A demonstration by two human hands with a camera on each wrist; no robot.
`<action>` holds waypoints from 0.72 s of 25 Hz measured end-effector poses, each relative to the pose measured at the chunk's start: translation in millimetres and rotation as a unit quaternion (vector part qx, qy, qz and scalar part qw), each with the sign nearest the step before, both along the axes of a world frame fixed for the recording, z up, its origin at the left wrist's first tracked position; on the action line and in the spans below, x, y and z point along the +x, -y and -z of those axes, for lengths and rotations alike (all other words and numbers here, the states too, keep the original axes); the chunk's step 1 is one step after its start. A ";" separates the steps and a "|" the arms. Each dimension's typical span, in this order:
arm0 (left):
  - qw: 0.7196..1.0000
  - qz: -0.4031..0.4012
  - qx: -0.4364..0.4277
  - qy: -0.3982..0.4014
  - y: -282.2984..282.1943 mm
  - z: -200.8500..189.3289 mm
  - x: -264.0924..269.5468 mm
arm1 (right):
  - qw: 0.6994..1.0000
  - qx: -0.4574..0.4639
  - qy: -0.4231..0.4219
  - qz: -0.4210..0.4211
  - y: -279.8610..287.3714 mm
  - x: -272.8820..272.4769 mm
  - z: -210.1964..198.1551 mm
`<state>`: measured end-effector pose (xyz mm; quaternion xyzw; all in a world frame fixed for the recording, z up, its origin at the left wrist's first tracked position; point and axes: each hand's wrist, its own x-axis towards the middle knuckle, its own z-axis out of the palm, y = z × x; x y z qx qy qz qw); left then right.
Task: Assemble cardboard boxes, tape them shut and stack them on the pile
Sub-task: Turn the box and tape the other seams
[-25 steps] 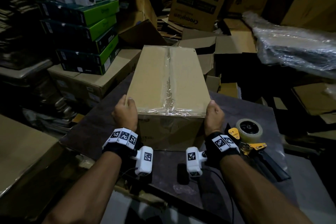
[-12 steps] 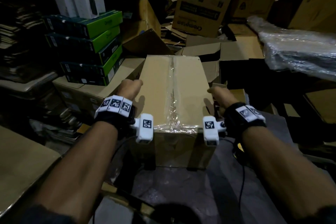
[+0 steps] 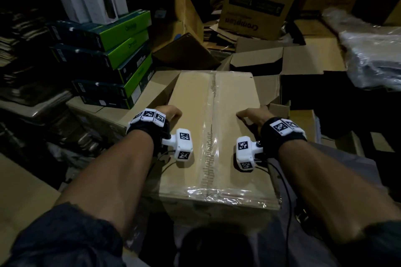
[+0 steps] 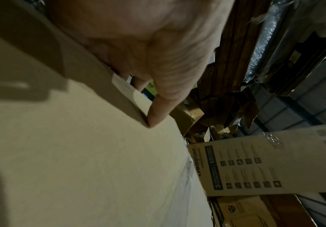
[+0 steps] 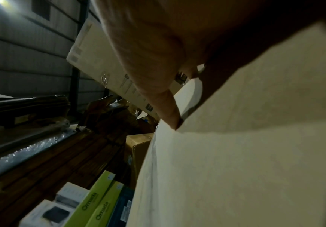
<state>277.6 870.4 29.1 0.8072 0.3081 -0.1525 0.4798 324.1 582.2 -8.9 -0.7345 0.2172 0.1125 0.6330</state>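
A brown cardboard box (image 3: 217, 136) with clear tape along its top seam and over its near edge fills the middle of the head view. My left hand (image 3: 171, 112) grips its left side about halfway along, thumb over the top edge. My right hand (image 3: 249, 114) grips the right side the same way. The left wrist view shows the left hand's thumb (image 4: 158, 107) lying on the box (image 4: 80, 169). In the right wrist view the right hand's thumb (image 5: 165, 107) lies on the box (image 5: 236, 169). The fingers are hidden down the sides.
A stack of green and black boxes (image 3: 104, 60) with white boxes (image 3: 91, 0) on top stands at the left on a carton (image 3: 112, 119). Open cartons (image 3: 282, 60) and a large printed carton (image 3: 256, 0) lie behind. A plastic-wrapped bundle (image 3: 373, 56) sits at the right.
Both hands slid from the box's near corners forward to the middle of its sides. The box now looks nearer and larger, and the tape dispenser has dropped out of view.
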 end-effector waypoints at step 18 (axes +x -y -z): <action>0.991 -0.117 -0.004 0.065 -70.1 31.1 -194.5 | 0.977 0.024 0.056 -0.206 -64.9 -199.8 -52.7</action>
